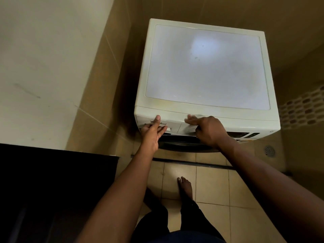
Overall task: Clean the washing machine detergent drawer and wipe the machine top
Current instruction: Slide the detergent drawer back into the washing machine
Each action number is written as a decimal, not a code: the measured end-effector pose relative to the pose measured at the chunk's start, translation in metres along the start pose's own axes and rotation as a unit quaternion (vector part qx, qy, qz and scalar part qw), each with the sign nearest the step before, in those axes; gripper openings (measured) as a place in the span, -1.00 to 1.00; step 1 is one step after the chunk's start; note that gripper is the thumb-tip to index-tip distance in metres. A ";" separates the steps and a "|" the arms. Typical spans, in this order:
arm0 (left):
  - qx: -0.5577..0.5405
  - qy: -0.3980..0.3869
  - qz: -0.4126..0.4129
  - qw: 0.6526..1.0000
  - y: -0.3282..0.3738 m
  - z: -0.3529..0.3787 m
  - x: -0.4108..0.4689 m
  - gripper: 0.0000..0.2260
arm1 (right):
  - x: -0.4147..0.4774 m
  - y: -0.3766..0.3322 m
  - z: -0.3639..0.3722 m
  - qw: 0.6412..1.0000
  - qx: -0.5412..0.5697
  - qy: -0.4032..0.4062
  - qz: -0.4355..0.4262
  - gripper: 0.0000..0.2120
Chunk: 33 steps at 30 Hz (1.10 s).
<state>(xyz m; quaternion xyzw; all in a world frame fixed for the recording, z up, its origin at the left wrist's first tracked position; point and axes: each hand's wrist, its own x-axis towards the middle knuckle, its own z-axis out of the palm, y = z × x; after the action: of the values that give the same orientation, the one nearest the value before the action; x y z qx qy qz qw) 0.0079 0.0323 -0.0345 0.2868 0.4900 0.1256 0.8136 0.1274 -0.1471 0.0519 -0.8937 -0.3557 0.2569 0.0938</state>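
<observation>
the washing machine (206, 67) top looks smooth, dull-glossy white plastic; the floor (212, 183) is smooth beige ceramic tile.

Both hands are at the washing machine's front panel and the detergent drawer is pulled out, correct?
No: the head view shows the detergent drawer closed, flush with the front panel. Both hands are at that panel, left hand on the drawer, right hand beside it.

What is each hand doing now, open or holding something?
Left hand: at the detergent drawer, grip cannot be told.
Right hand: open, fingers pressing the washing machine front.
</observation>
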 end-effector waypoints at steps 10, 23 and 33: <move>0.008 -0.032 0.003 0.999 -0.002 -0.007 0.005 -0.70 | -0.006 -0.007 0.008 1.000 -0.003 0.015 0.000 -0.40; -0.022 -0.019 -0.051 0.998 -0.052 -0.090 -0.086 -0.48 | -0.008 -0.017 0.009 1.000 -0.014 0.019 0.020 -0.44; -0.039 -0.027 -0.034 0.998 -0.059 -0.099 -0.093 -0.64 | -0.009 -0.019 0.012 0.999 -0.009 0.018 0.028 -0.43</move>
<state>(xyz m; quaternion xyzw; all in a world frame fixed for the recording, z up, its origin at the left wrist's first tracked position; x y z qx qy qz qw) -0.1278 -0.0261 -0.0369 0.2415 0.4717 0.1094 0.8410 0.1044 -0.1392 0.0520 -0.9086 -0.3313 0.2399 0.0849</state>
